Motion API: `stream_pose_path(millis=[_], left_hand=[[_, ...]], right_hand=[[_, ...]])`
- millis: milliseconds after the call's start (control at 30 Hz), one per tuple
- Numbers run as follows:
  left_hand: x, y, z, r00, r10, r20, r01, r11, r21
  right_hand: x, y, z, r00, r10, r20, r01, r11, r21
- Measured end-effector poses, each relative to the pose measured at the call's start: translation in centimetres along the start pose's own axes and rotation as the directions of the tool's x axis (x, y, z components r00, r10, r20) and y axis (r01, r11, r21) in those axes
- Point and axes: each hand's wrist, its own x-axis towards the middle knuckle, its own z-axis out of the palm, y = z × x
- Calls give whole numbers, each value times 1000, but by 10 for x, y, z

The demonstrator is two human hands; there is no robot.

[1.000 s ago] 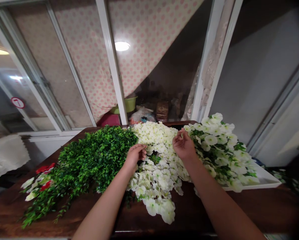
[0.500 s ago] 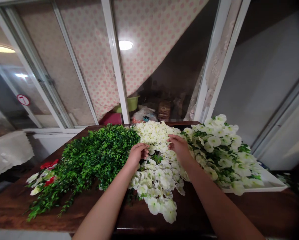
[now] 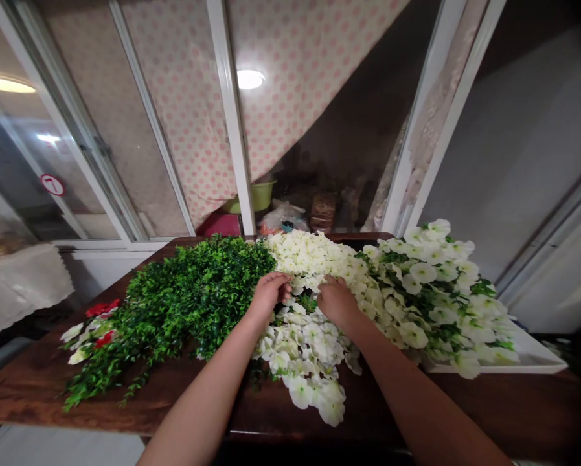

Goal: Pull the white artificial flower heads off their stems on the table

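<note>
Item: heap of loose white blossoms [image 3: 314, 330], set mid-way on the dark wooden table [image 3: 22, 395] and running from the far edge at 12 o'clock towards the near edge at 6 o'clock. Hands: the left hand [image 3: 269, 292] has curled fingers with tips on the heap's upper middle, just beside the right hand [image 3: 335, 303], which lies knuckles-up with fingers tucked into the blossoms — whether either grips a flower cannot be told. Adjacent: green foliage mat [image 3: 188, 298] at 9 o'clock touching the heap, red flowers [image 3: 100, 309] beyond it — and at 3 o'clock a white tray [image 3: 537, 357] of leafy white flowers [image 3: 431, 291].
</note>
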Motion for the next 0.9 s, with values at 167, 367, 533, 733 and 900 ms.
stream_pose_path(millis=[167, 367, 533, 733, 900], left_hand=[[0, 0, 1, 1000, -7, -6, 7, 1000, 14], [-1, 2, 2, 1000, -5, -9, 5, 1000, 13], [0, 2, 2, 1000, 4, -16, -4, 1000, 22], [-1, 1, 3, 1000, 5, -19, -4, 998, 67], [-1, -2, 5, 998, 10, 61, -17, 993, 116]], right_hand=[[-3, -3, -2, 999, -31, 14, 31, 1000, 5], [1, 1, 3, 994, -49, -102, 60, 992, 114], [11, 2, 3, 966, 30, -257, 117, 834, 539], [10, -10, -14, 986, 160, -44, -17, 357, 934], [3, -19, -15, 995, 90, 30, -45, 171, 984]])
